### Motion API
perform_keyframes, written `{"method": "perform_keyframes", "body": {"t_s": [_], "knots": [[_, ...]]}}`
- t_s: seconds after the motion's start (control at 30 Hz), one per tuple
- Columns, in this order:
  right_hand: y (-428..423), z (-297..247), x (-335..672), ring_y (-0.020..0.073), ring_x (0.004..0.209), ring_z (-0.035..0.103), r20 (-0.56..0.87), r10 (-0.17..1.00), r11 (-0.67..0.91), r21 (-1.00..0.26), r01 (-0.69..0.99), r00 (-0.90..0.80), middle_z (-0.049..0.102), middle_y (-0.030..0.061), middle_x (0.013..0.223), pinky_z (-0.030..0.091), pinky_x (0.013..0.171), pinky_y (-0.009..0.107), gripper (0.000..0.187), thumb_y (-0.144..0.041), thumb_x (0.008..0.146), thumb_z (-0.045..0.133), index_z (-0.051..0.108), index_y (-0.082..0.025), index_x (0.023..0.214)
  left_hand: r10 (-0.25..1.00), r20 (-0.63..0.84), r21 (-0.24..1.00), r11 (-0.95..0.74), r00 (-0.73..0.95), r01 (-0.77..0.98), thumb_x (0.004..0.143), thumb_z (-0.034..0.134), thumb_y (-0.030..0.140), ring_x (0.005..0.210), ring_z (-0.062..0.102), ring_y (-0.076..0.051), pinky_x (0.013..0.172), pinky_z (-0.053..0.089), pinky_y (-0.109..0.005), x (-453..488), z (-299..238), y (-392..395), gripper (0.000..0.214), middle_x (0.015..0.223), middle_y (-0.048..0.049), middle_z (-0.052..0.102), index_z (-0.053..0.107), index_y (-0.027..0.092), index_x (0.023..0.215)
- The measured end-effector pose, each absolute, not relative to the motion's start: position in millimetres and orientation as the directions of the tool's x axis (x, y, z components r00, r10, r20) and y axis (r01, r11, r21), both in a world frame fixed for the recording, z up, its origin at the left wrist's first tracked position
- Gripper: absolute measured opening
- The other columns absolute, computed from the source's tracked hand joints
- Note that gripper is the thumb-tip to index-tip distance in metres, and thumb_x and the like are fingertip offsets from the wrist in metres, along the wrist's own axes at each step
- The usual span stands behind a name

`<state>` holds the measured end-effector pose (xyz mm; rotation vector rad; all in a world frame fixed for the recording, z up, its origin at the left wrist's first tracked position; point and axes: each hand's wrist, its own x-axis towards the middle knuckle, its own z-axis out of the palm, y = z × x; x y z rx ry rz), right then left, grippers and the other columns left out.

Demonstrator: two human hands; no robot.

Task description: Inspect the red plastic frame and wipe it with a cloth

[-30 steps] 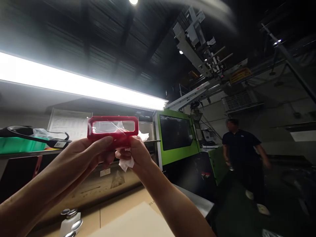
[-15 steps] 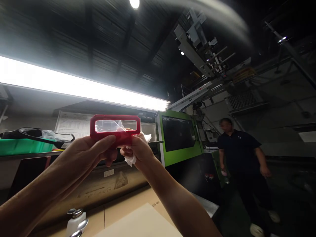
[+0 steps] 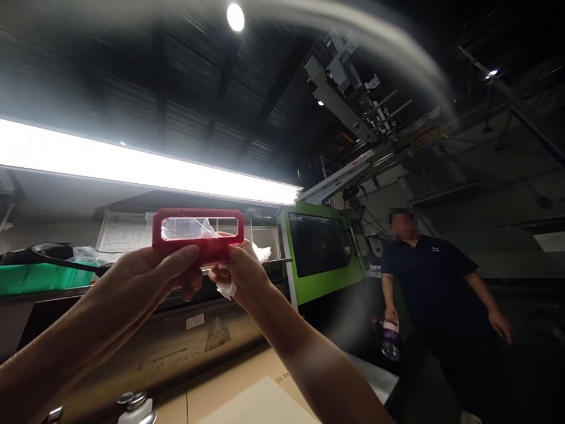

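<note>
A red plastic frame with a long rectangular window is held up below the bright tube light. My left hand grips its left lower side, the thumb lying across the front. At its lower right corner, my right hand pinches it. A crumpled white wipe hangs from the right hand's fingers. Behind the frame, clear plastic film shows through the window.
A long tube light runs above the shelf. On the left stands a green bin. White pump bottles stand on cardboard below. A green machine is at centre right. A person carrying a bottle is at right.
The red frame and both hands sit slightly further left in view, still gripping the same way. The person at right has come closer, and the bottle in their hand shows more clearly.
</note>
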<state>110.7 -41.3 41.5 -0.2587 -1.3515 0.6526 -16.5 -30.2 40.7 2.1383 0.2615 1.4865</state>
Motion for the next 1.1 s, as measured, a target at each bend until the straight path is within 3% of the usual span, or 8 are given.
{"method": "perform_keyframes", "body": {"t_s": [0.17,0.4,0.6,0.8,0.93,1.1], "knots": [[-43.8,46.1,109.5,0.0013,0.028,0.022,0.802,0.597,0.744,-0.541,-0.393,0.025,0.028,-0.0107,0.030,0.013,0.032,0.017,0.016,-0.003,0.050,0.043,0.044,-0.018,0.044,0.398,0.844,0.475,-0.866,0.359,-0.158,0.060,0.065,0.057,0.047,0.049,-0.011,0.042,0.043,-0.017,-20.2,44.1,-33.6,0.038,0.051,-0.0030,0.057,0.066,0.019,0.054],[-43.8,44.7,107.5,0.0011,0.028,0.023,0.804,0.594,0.744,-0.541,-0.392,0.019,0.030,-0.0109,0.030,0.013,0.032,0.016,0.012,-0.008,0.050,0.047,0.046,-0.018,0.045,0.451,0.819,0.534,-0.825,0.355,-0.185,0.058,0.068,0.055,0.047,0.050,-0.012,0.039,0.043,-0.018,-20.9,43.2,-32.6,0.040,0.052,-0.0033,0.059,0.074,0.017,0.071],[-41.8,40.7,106.5,0.0011,0.029,0.022,0.808,0.584,0.743,-0.499,-0.445,0.070,0.030,-0.0115,0.030,0.013,0.033,0.017,0.012,-0.010,0.053,0.050,0.046,-0.019,0.045,0.446,0.818,0.540,-0.813,0.363,-0.219,0.058,0.070,0.054,0.054,0.056,-0.015,0.048,0.050,-0.022,-21.9,41.3,-33.4,0.041,0.061,-0.0046,0.063,0.074,0.020,0.080],[-41.3,38.3,118.6,0.0000,0.032,0.021,0.847,0.520,0.763,-0.405,-0.504,0.107,0.038,-0.0111,0.041,0.013,0.033,0.019,0.009,-0.020,0.063,0.066,0.058,-0.017,0.059,0.379,0.829,0.492,-0.844,0.411,-0.214,0.065,0.063,0.061,0.054,0.057,-0.015,0.050,0.051,-0.020,-27.7,38.2,-31.6,0.041,0.054,-0.0058,0.059,0.067,0.020,0.056],[-41.0,36.0,127.0,0.0006,0.034,0.024,0.877,0.476,0.786,-0.390,-0.479,0.066,0.036,-0.0106,0.045,0.012,0.033,0.020,0.012,-0.025,0.069,0.066,0.061,-0.016,0.064,0.404,0.826,0.504,-0.842,0.393,-0.194,0.062,0.064,0.063,0.052,0.056,-0.015,0.049,0.051,-0.019,-26.8,35.7,-29.6,0.043,0.053,-0.0055,0.060,0.069,0.020,0.060],[-42.1,30.5,132.1,0.0012,0.035,0.022,0.878,0.473,0.791,-0.388,-0.473,0.073,0.034,-0.0107,0.046,0.011,0.034,0.021,0.014,-0.028,0.072,0.065,0.060,-0.017,0.064,0.528,0.750,0.631,-0.751,0.399,-0.193,0.060,0.068,0.062,0.059,0.059,-0.016,0.054,0.051,-0.020,-24.4,29.1,-27.6,0.043,0.059,-0.0052,0.064,0.070,0.019,0.068]]}}
